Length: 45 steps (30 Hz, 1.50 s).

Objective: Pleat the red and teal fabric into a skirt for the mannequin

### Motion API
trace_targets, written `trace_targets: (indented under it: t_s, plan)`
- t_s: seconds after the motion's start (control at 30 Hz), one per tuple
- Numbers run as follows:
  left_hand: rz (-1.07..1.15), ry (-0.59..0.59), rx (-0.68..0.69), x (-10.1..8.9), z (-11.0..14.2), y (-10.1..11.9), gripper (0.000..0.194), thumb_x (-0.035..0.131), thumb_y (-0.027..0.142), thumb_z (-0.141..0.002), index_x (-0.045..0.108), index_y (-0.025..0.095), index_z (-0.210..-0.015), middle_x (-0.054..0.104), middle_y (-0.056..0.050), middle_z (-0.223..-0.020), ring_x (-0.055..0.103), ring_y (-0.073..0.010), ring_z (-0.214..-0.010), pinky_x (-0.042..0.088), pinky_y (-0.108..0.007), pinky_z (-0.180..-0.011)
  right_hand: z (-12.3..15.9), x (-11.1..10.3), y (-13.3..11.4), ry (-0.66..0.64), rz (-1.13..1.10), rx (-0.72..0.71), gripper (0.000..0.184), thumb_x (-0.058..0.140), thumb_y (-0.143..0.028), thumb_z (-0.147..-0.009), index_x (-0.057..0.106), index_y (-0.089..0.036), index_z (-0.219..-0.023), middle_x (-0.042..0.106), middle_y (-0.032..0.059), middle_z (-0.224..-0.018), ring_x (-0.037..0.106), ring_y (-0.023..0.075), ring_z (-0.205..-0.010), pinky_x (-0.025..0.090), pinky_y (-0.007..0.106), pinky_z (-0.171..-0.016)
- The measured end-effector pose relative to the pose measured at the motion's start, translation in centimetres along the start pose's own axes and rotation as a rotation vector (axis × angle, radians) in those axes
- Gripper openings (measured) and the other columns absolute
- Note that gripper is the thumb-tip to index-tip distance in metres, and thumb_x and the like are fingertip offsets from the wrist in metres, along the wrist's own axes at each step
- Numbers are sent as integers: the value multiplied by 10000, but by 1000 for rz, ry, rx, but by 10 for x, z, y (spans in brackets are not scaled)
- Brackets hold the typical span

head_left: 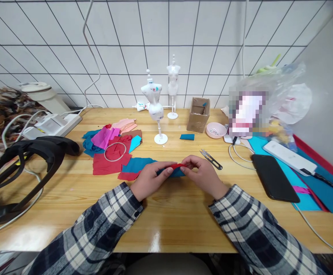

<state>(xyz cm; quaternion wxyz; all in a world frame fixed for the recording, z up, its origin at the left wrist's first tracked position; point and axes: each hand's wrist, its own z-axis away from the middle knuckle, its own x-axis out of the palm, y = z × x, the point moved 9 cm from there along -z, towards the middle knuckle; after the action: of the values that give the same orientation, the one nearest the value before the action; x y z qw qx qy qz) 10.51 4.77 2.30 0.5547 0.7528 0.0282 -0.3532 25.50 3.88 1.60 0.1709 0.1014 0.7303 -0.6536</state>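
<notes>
Between my fingertips is a small strip of red fabric (pixel 178 165), pinched at its left end by my left hand (pixel 150 178) and at its right end by my right hand (pixel 203 175). Both hands are closed. Blue fabric (pixel 139 165) lies beneath and to the left of my left hand, and part of it shows below the red strip. Whether the blue part under the strip is also held I cannot tell. Just beyond my right hand lie black thread snips (pixel 211 159), blades pointing away to the left.
White mini dress forms (pixel 156 109) stand at the back beside a cardboard box (pixel 198 114) and a pink bowl (pixel 216 130) of small beads. Fabric scraps (pixel 106 163) with a metal ring (pixel 115 152) lie left. A black phone (pixel 275 177) and cables are right; a black headset (pixel 34 152) is left.
</notes>
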Motion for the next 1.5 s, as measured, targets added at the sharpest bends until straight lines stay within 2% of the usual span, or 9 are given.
trace_targets:
  t_s: [0.13, 0.23, 0.37, 0.57, 0.77, 0.9, 1.0, 1.07, 1.5]
  plan:
    - [-74, 76, -51, -10, 1, -1, 491, 768, 442, -706, 694, 179, -1113, 740, -85, -1071, 679, -251, -986, 527, -356, -883, 0, 1, 8, -4, -90, 54, 143, 640, -319, -769, 630, -199, -846, 673, 15, -782, 606, 161, -709, 489, 306, -667]
    - [-68, 112, -75, -14, 1, -2, 257, 665, 400, -811, 736, 178, -919, 760, -58, -915, 693, -212, -852, 529, -317, -803, 0, 1, 10, -5, -105, 58, 151, 644, -316, -767, 626, -196, -857, 663, 12, -772, 599, 159, -706, 485, 307, -667]
    - [15, 79, -105, -13, -1, -5, 311, 556, 425, -887, 731, 172, -840, 753, -45, -841, 682, -191, -795, 518, -293, -763, -1, 2, 9, -22, -93, 55, 132, 643, -307, -769, 622, -198, -840, 650, 5, -756, 590, 152, -696, 476, 304, -664]
    - [149, 38, -72, -7, 1, 0, 613, 781, 457, -686, 627, 179, -1210, 704, -95, -1152, 647, -247, -1050, 489, -345, -934, 2, 9, 5, -53, -108, 33, 127, 629, -300, -785, 623, -193, -854, 660, 13, -799, 595, 153, -726, 477, 307, -690]
    - [59, -22, -115, 6, 3, -3, 253, 641, 407, -829, 738, 175, -847, 720, -23, -754, 615, -155, -686, 448, -248, -631, 6, 17, -10, -95, 19, -92, 99, 609, -295, -810, 622, -202, -840, 621, 15, -795, 553, 147, -703, 467, 291, -663]
    - [83, 16, -193, 0, 0, -17, 286, 644, 434, -818, 724, 160, -837, 695, -13, -730, 584, -147, -666, 419, -241, -602, 1, -19, -14, -4, 338, -188, 242, 599, -334, -845, 617, -203, -1047, 653, 58, -961, 585, 199, -872, 463, 344, -793]
    - [266, 41, -270, -3, -1, -29, 344, 650, 487, -804, 698, 148, -827, 700, -18, -752, 594, -147, -673, 440, -243, -616, -4, -74, 9, 245, 821, 3, 196, 526, -341, -891, 633, -192, -960, 644, 101, -962, 567, 274, -953, 425, 403, -826]
    - [428, 38, -309, -2, -2, -34, 383, 680, 516, -773, 698, 145, -869, 730, -39, -839, 628, -165, -734, 475, -257, -664, -5, -92, 29, 231, 1007, 143, 262, 540, -399, -884, 638, -173, -973, 632, 132, -959, 570, 307, -961, 417, 403, -792]
    - [667, 55, -393, 0, 1, -40, 393, 758, 483, -717, 723, 146, -917, 761, -64, -926, 683, -199, -818, 523, -299, -776, -6, -93, 68, 42, 868, 363, 293, 648, -253, -784, 637, -192, -1070, 683, 55, -876, 603, 201, -798, 324, 275, -601]
